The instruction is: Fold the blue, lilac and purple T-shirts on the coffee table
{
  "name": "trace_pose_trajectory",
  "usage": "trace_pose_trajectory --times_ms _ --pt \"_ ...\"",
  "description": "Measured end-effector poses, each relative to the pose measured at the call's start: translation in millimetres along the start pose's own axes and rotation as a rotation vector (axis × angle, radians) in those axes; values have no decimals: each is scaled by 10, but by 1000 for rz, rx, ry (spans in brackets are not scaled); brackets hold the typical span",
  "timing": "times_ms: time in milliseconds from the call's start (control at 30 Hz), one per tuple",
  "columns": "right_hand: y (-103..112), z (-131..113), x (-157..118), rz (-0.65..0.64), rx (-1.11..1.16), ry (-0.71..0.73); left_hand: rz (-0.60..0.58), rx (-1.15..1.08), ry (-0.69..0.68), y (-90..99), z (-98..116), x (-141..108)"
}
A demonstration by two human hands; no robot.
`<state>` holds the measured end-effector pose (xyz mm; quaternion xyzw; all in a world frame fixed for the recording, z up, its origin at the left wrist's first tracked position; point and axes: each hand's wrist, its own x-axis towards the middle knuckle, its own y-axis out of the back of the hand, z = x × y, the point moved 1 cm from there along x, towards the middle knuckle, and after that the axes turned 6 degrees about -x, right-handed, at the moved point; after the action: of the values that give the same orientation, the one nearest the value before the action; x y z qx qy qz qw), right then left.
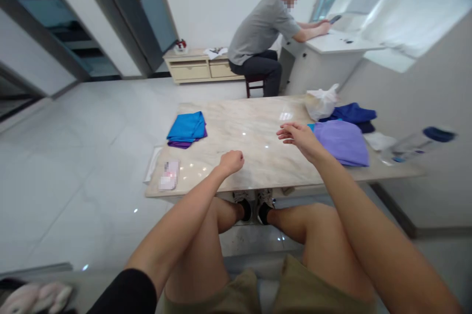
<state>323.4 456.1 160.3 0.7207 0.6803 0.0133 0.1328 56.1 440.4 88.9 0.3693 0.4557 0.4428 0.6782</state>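
My left hand (232, 161) is held in a loose fist above the front middle of the marble-topped table (243, 127), with nothing showing in it. Farther right, my right hand (298, 139) reaches over the table with its fingers stretched out and holds nothing. Close beside it lies a lavender folded cloth (341, 142), with a bit of bright blue fabric at its edge. At the table's left end, a folded blue cloth (186, 127) rests on a purple cloth (180, 145).
A pinkish flat item (169, 175) lies at the front left corner. On the right are a white plastic bag (322, 101), dark blue cloth (352, 113) and a clear bottle with a blue lid (413, 145). Beyond the table, a person (258, 28) sits at a white desk (339, 43).
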Motion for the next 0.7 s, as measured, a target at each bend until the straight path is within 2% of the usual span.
trace_pose_trajectory --times_ms 67,133,200,267,333,467,700 --pt "-352 30 -13 -169 -179 56 7 -5 52 -23 -206 14" --pt "-619 153 -82 -324 -545 90 9 -7 103 -34 -412 15" --pt "-787 273 -174 -491 -970 154 11 -4 144 -37 -570 10" --pt "-875 325 -249 -637 -1223 224 10 -1 167 -39 -653 19" --pt "-907 305 -284 -686 -1289 278 -1 1 167 -49 -663 53" --pt "-856 261 -253 -597 -1315 340 -19 6 147 -95 -558 162" --pt "-595 644 -141 -654 -1369 165 -48 6 140 -175 -390 249"
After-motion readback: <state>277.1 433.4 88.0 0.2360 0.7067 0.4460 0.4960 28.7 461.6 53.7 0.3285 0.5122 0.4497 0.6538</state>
